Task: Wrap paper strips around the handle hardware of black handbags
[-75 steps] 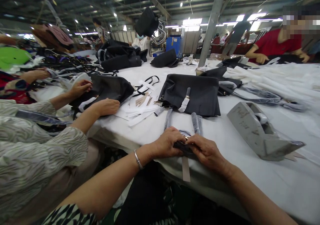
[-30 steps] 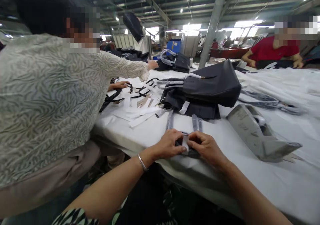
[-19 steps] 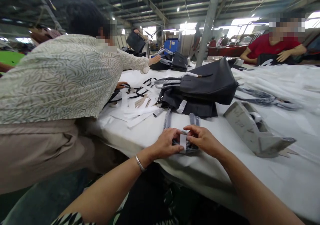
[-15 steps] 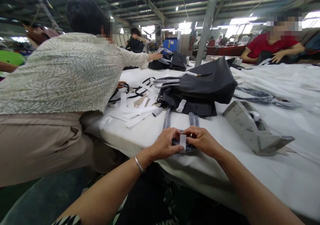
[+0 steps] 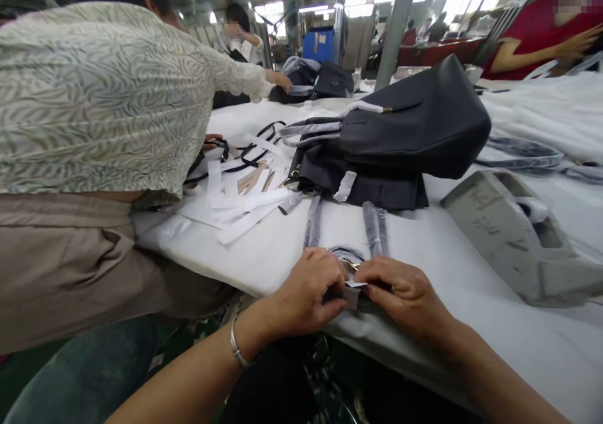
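At the table's near edge, a strap wrapped in clear plastic lies bundled, with a gold clasp showing between my hands. My left hand is closed on the left side of this bundle, thumb below it. With finger and thumb, my right hand pinches a white paper strip that bends around the bundle. The fingers partly hide both strip and strap. Just beyond are two plastic-wrapped lengths that run toward a black handbag.
A grey tape dispenser stands to the right. Paper strips and thin black straps lie left of the bag. A co-worker in a patterned shirt leans over the table at left; another person in red is at far right.
The white strip stood upright facing me and is now folded over the bundle. The gold clasp has come into sight. My view has shifted down and closer.
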`<state>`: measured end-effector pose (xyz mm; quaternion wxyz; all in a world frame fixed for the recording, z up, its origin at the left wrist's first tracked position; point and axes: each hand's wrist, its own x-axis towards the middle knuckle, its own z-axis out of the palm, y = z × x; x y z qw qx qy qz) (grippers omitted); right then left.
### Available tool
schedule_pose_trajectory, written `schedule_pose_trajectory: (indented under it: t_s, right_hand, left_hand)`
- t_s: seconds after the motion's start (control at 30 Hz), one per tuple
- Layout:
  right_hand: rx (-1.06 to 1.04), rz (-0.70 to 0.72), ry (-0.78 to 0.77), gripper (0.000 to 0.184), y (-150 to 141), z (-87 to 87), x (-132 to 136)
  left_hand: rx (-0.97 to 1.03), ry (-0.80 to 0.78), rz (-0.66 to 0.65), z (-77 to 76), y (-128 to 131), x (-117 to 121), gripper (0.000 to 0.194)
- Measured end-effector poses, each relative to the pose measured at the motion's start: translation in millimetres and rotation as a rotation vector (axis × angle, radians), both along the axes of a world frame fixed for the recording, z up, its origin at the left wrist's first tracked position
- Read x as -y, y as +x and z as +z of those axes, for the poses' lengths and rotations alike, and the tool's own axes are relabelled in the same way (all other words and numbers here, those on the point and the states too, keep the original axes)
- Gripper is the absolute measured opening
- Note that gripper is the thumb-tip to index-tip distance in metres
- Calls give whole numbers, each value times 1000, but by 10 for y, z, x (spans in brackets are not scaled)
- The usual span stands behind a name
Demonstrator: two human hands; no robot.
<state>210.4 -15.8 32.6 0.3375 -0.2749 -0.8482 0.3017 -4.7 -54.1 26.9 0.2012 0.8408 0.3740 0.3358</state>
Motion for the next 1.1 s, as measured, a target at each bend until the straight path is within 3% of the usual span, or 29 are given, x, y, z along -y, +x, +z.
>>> schedule_pose_trajectory:
  t_s: [0.3, 0.6, 0.8, 1.1]
  right_hand:
    - [109, -204, 162, 13, -71, -14, -9]
    - [97, -219, 64, 7, -73, -37, -11]
    - [36, -238, -146, 7, -117, -51, -30]
    - [-97, -181, -327, 15, -195, -41, -43]
  left_hand:
    - [-56, -46, 42, 42, 14, 18, 20]
    - [-51, -47, 41, 58, 17, 15, 18]
    - [-97, 74, 50, -34, 41, -5, 22]
    - [-17, 105, 231, -66, 94, 24, 6]
